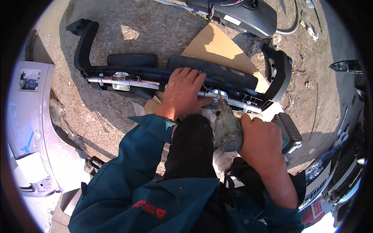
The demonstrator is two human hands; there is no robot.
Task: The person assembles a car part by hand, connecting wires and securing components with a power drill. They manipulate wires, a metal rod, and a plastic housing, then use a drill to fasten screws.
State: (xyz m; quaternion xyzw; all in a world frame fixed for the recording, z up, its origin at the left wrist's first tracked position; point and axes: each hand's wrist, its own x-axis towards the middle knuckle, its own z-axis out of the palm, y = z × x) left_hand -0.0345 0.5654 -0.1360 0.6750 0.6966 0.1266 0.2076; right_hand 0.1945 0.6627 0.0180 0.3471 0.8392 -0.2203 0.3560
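A long black vehicle part (136, 72) with a curved arm at each end lies across the ground in front of my knees. Along its near side runs a silver metal tube (147, 84) with wires and oval bracket plates (120, 86). My left hand (184, 87) lies over the middle of this part, its fingers bent over the top and the thumb stretched to the right. In my right hand (262, 138) is a cordless driver (228, 128), gripped by the handle. The driver's tip meets the right bracket plate; the fastener there is too small to make out.
Cardboard (215, 44) lies partly under the black part. Beyond it sits another black housing (248, 17) with cables. A pale vehicle panel (39, 136) stands at the left. More vehicle parts (338, 171) crowd the right edge. Rough sunlit ground (305, 73) spreads around.
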